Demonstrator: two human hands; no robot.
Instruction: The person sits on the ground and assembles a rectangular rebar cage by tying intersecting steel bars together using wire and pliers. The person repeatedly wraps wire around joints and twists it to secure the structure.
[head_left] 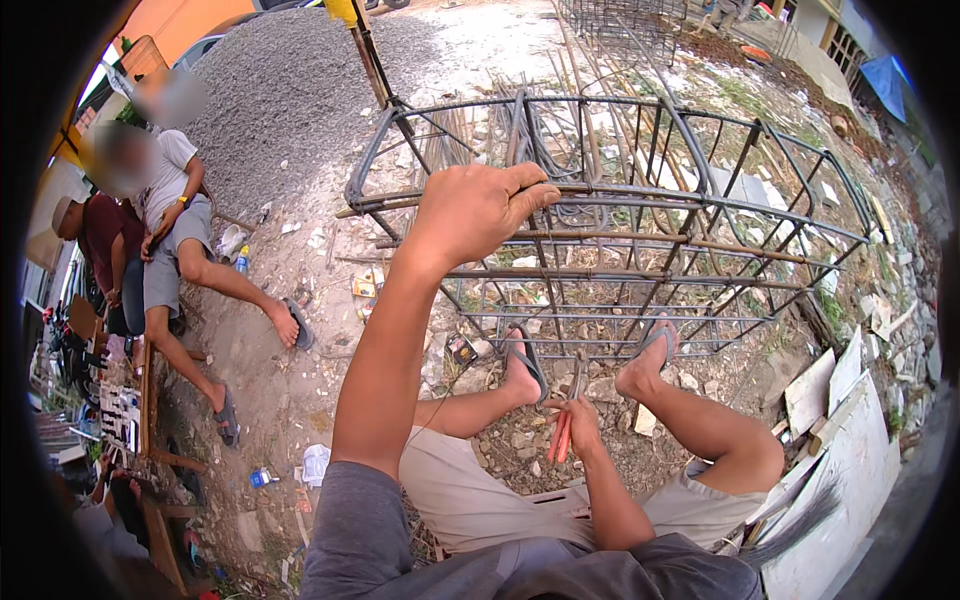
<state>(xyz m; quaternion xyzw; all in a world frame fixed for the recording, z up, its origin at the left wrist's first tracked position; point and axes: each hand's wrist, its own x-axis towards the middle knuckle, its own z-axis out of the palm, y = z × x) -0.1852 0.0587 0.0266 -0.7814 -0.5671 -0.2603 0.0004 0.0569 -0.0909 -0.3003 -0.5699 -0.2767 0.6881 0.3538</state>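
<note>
The left hand (482, 208) is clamping onto an upper bar (640, 194) of the rebar cage (600, 274), which is stretching out near the feet (518, 372), while the right hand (582, 420) is gripping pliers (564, 432) (red-handled ones, I'm noticing)

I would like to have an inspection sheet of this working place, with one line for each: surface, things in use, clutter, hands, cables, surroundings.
Surface: uneven dirt ground, strewn with stones.
Things in use: steel-bar cage in front of the person; red-handled pliers in hand.
Clutter: blue-and-white packet on the ground at left; broken boards at right.
Hands: left hand curled over the cage's upper bars, grip partly hidden; right hand holds the pliers.
Cables: no power cable seen for certain; grey coiled lengths behind the cage could be cable or rod.
Surroundings: gravel heap beyond; person in white shirt at left; blue tarp far right.
</note>
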